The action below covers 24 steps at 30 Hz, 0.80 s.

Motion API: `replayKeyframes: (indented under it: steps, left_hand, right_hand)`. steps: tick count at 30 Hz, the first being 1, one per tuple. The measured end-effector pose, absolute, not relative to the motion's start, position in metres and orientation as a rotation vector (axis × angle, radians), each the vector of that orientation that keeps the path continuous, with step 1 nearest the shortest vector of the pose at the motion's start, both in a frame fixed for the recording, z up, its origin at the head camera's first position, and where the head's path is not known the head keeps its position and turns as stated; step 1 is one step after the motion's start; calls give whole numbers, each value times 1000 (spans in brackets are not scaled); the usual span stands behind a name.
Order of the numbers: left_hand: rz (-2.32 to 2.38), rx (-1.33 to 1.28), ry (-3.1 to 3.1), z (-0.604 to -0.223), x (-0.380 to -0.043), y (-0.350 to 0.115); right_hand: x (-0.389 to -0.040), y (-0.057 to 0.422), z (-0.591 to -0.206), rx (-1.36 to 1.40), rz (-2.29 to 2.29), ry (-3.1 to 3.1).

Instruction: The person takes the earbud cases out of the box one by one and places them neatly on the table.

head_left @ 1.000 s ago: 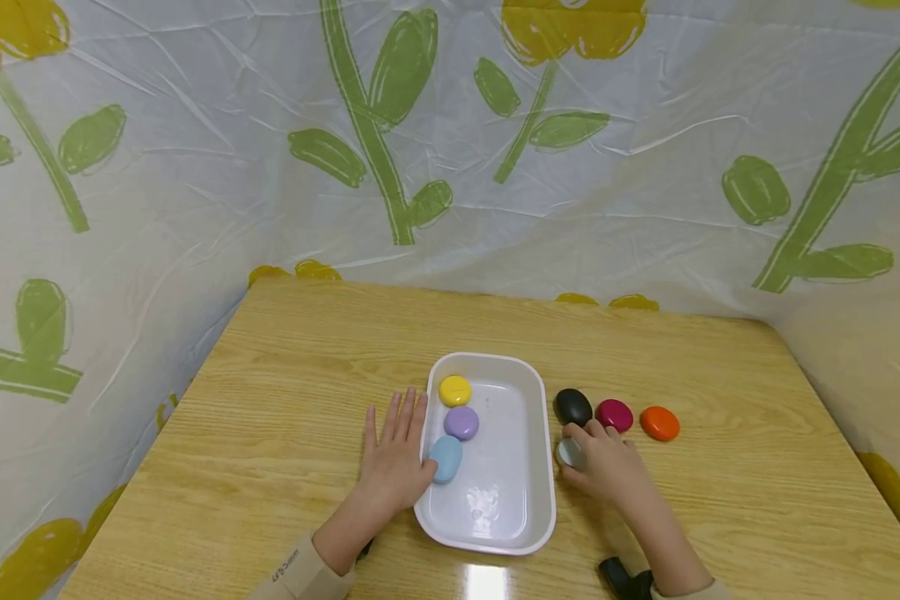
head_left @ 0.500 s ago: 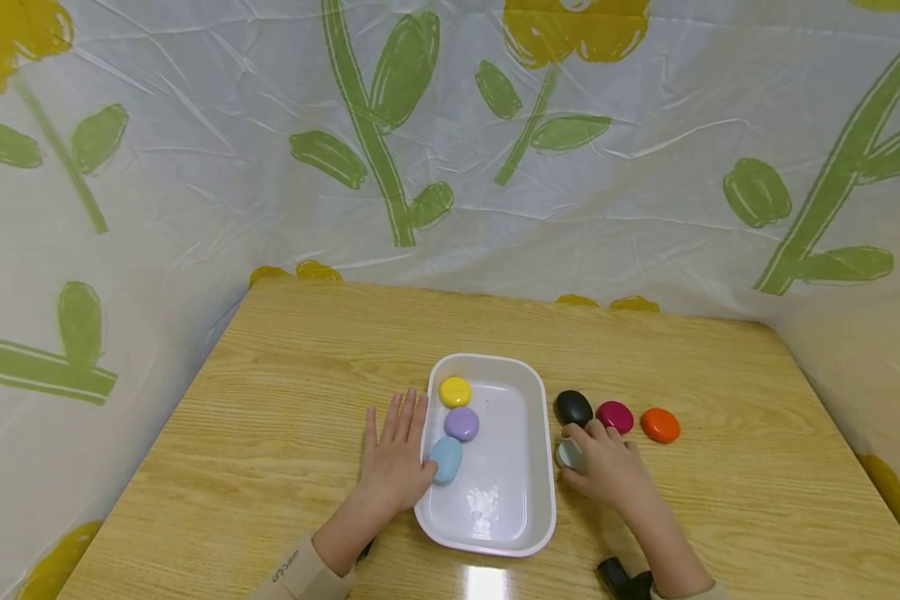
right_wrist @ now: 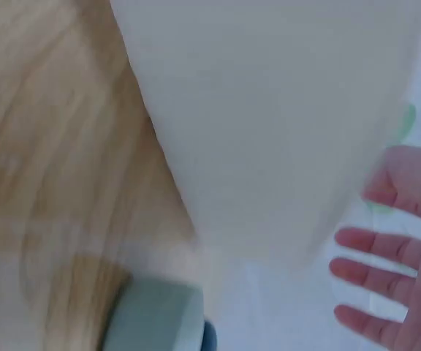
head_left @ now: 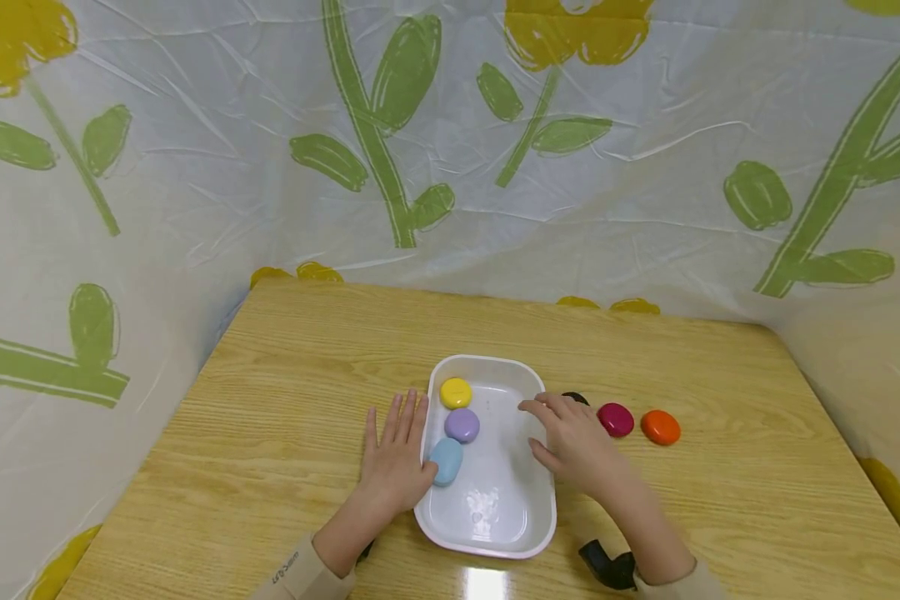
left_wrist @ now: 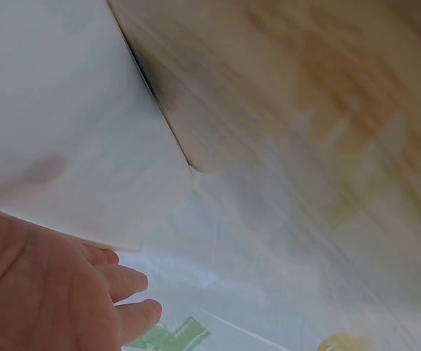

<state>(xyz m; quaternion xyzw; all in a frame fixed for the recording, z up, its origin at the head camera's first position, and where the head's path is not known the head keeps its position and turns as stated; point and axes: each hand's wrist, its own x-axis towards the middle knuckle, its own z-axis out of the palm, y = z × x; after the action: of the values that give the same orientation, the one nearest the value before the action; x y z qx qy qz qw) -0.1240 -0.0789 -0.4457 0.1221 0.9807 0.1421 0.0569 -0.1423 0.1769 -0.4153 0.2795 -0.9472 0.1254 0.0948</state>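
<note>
Near left: one short line of dark lettering (head_left: 286, 567) on beige sleeve (head_left: 317, 582) just behind left hand (head_left: 396, 468). Line slants along forearm, rising toward right. Letters too small and blurred to make out surely. No other legible text.

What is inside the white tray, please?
The tray holds a yellow pebble, a purple pebble and a blue pebble. The right hand hides part of its right side, so anything beneath cannot be seen.

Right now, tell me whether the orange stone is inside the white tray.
No, the head view shows the orange stone on the table, to the right of the white tray and past the dark pink stone.
</note>
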Motion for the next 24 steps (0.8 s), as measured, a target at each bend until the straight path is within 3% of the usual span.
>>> replayKeyframes:
  steps: [12, 24]
  left_hand:
    - [418, 397, 2983, -445, -124, -79]
    - [406, 403, 2997, -447, -124, -80]
  right_hand:
    - [-149, 134, -438, 1397, 173, -2701]
    - [-149, 111, -451, 1554, -4, -2669]
